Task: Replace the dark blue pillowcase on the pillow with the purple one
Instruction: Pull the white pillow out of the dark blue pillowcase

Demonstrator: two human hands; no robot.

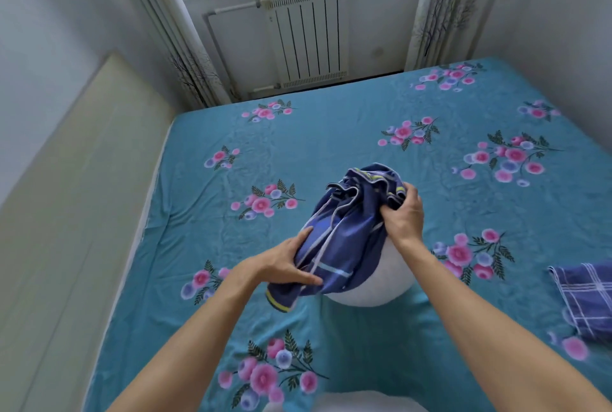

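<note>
A white pillow (pixel 381 282) stands on end on the bed, its lower part bare. The dark blue pillowcase (pixel 344 229), with pale stripes and a yellow-green trim, is bunched over the pillow's far upper part. My left hand (pixel 284 262) grips the case's near left side, close to its hanging corner. My right hand (pixel 402 212) clutches the gathered fabric at the top right. A purple checked pillowcase (pixel 586 299) lies folded on the bed at the right edge, apart from both hands.
The bed carries a teal sheet (pixel 331 146) with pink flower prints. A beige headboard panel (pixel 66 212) runs along the left. Past the far bed edge stand a white radiator (pixel 308 37) and curtains (pixel 440 7) under a window.
</note>
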